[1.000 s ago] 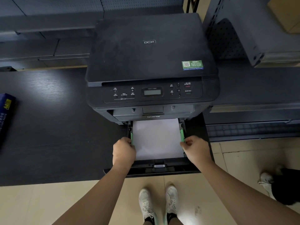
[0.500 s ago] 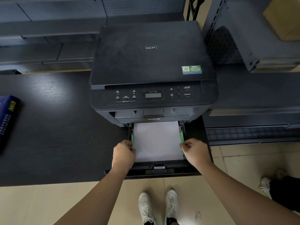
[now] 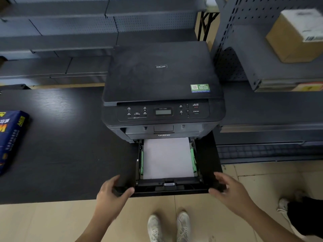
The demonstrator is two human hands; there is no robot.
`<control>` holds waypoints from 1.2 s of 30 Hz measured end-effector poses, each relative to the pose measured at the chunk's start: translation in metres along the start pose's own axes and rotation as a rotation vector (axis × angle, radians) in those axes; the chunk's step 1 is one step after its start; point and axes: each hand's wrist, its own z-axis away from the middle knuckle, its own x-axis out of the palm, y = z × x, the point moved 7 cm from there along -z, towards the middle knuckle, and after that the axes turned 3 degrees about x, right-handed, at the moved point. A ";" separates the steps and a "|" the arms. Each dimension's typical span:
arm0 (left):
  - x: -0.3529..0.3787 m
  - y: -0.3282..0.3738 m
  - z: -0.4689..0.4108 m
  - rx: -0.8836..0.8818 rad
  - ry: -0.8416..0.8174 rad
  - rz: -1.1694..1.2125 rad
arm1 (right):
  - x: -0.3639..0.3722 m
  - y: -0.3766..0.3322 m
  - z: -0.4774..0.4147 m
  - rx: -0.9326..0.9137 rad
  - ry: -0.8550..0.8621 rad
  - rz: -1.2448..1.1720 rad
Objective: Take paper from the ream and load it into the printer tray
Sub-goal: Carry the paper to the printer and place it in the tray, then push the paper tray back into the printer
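A black printer point(image 3: 161, 81) stands on a dark table point(image 3: 61, 145). Its paper tray point(image 3: 206, 165) is pulled out toward me, and a stack of white paper point(image 3: 167, 158) lies flat in it between green side guides. My left hand point(image 3: 111, 194) grips the tray's front left corner. My right hand point(image 3: 229, 189) is at the front right corner, fingers curled around the edge. A blue paper ream point(image 3: 10, 137) lies at the far left of the table.
Grey metal shelving runs behind the table and to the right, with a cardboard box point(image 3: 295, 37) on the right shelf. My white shoes point(image 3: 167, 227) stand on the tan floor below the tray. Another person's shoe and dark trouser leg point(image 3: 304, 213) are at the lower right.
Both hands have left the green side guides beside the paper and moved down and outward to the tray's front corners. The camera view has tilted up slightly.
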 end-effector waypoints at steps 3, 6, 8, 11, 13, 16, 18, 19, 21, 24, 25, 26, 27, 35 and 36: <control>0.008 -0.010 0.013 -0.025 -0.039 0.073 | 0.013 0.008 0.009 0.053 -0.027 -0.009; 0.014 -0.012 0.015 -0.054 -0.030 0.162 | 0.014 0.006 0.008 0.072 0.073 -0.067; 0.016 -0.016 0.013 -0.099 0.000 0.227 | 0.014 0.004 0.008 0.078 0.129 -0.096; 0.016 -0.020 0.011 -0.146 0.048 0.183 | 0.015 0.003 0.007 0.089 0.165 -0.112; 0.015 -0.021 0.010 -0.158 0.063 0.181 | 0.015 0.003 0.007 0.088 0.174 -0.116; 0.016 -0.024 0.005 -0.170 0.059 0.192 | 0.015 0.000 0.006 0.078 0.182 -0.122; 0.016 -0.021 0.001 -0.158 0.058 0.178 | 0.014 -0.004 0.004 0.070 0.196 -0.134; 0.015 -0.018 -0.002 -0.152 0.066 0.168 | 0.013 -0.005 0.002 0.070 0.203 -0.141; 0.014 -0.012 -0.008 -0.143 0.078 0.157 | 0.010 -0.011 -0.004 0.064 0.207 -0.150; 0.013 -0.001 -0.022 -0.146 0.082 0.145 | 0.007 -0.021 -0.018 0.039 0.209 -0.143; 0.011 0.004 -0.027 -0.138 0.087 0.139 | 0.006 -0.024 -0.023 0.035 0.212 -0.143; 0.010 0.008 -0.033 -0.133 0.092 0.138 | 0.006 -0.026 -0.028 0.037 0.215 -0.144; 0.009 0.012 -0.039 -0.121 0.097 0.141 | 0.005 -0.028 -0.034 0.035 0.218 -0.144; 0.009 0.041 -0.092 -0.074 0.107 0.168 | -0.004 -0.051 -0.087 0.048 0.278 -0.206; 0.010 0.046 -0.099 -0.061 0.114 0.166 | -0.005 -0.056 -0.094 0.047 0.283 -0.210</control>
